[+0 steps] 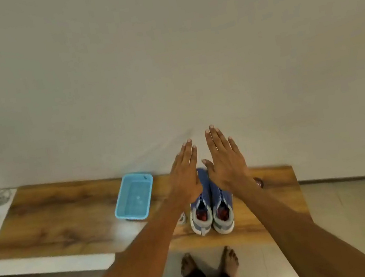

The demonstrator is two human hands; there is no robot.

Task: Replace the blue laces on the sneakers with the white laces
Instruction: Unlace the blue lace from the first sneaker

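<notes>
Two blue sneakers stand side by side on a wooden board [57, 222], heels toward me: the left sneaker [200, 212] and the right sneaker [222, 211]. Both have white soles, grey collars and blue laces. My left hand [186, 174] and my right hand [225, 160] are stretched out flat above the toes, fingers extended, holding nothing. They hide the front halves of the shoes. A small white item [181, 218] lies just left of the left sneaker; what it is I cannot tell.
A light blue plastic tray [121, 211] sits on the board left of the sneakers. A dark round object [259, 182] lies at the board's right. A wall rises behind. My bare feet [209, 260] stand on the tiled floor below the board's front edge.
</notes>
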